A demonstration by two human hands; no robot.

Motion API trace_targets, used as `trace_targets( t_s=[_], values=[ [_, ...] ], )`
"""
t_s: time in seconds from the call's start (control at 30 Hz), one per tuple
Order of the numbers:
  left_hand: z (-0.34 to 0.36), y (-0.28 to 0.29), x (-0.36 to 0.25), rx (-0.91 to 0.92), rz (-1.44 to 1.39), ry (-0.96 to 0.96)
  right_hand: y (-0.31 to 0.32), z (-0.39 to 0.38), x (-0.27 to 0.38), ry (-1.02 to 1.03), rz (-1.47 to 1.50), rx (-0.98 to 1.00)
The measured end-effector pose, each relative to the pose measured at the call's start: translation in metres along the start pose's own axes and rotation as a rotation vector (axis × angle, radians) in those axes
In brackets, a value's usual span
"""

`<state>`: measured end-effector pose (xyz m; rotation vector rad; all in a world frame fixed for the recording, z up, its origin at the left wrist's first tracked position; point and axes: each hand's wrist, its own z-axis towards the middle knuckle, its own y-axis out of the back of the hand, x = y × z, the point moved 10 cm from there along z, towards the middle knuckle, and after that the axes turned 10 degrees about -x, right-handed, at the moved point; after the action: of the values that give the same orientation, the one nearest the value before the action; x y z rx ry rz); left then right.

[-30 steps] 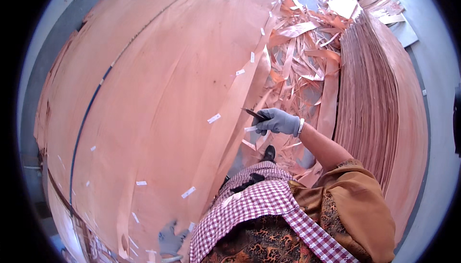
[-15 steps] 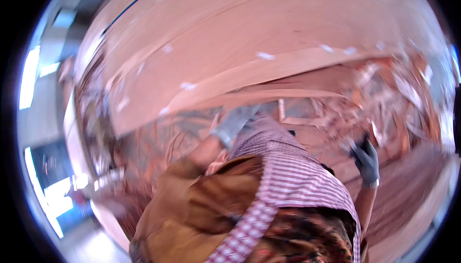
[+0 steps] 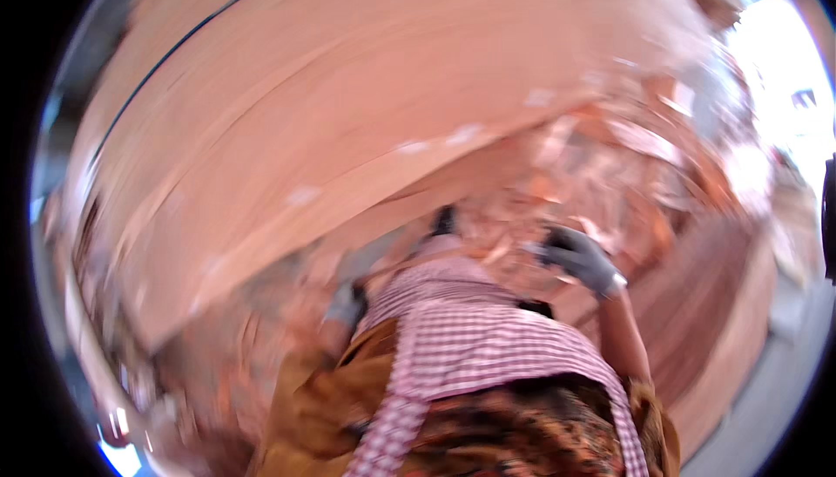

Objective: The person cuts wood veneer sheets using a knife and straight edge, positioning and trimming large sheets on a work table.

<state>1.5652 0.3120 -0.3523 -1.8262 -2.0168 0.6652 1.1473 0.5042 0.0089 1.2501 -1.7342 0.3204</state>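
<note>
My right hand, in a grey glove with dark fingertips, is above scraps to the right of my body. Its fingers look bent together, and a small pale thing shows at their tips, too smeared to name. Close against my left side is my left hand, also gloved in grey; blur and my clothes hide its fingers. In front of me spreads a wide, pinkish-tan sheet that looks like wood veneer, with several small white patches near its near edge. I wear a red-and-white checked apron.
Torn reddish strips and scraps litter the ground beyond my right hand. To the right lies a stack of reddish-brown sheets. A dark cord crosses the big sheet at the far left. Bright light enters at the right rim.
My view has swung to the right, so the stack and scraps sit further left. My left hand has drawn back from in front of the apron to my side. The right hand appears nearer my body.
</note>
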Motion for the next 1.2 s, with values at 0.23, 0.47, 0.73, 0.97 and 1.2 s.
trace_targets(
  t_s=[0.23,0.47,0.73,0.97,1.2],
  values=[
    [0.033,-0.022,-0.036,-0.367,1.161,-0.321,0.074,0.043,0.054,0.141,0.254,-0.027],
    [-0.048,-0.387,-0.025,0.033,1.658,-0.800,0.103,0.078,0.066,0.149,0.362,-0.012],
    [-0.046,-0.623,0.113,0.389,0.718,-0.194,0.156,0.085,0.101,0.331,0.312,0.303],
    [0.000,-0.715,0.189,0.319,0.906,-0.638,0.276,0.103,0.037,0.316,0.166,0.139],
    [0.042,-0.733,0.218,0.021,0.804,-0.701,0.359,0.131,-0.006,0.164,0.187,0.237]
  ],
)
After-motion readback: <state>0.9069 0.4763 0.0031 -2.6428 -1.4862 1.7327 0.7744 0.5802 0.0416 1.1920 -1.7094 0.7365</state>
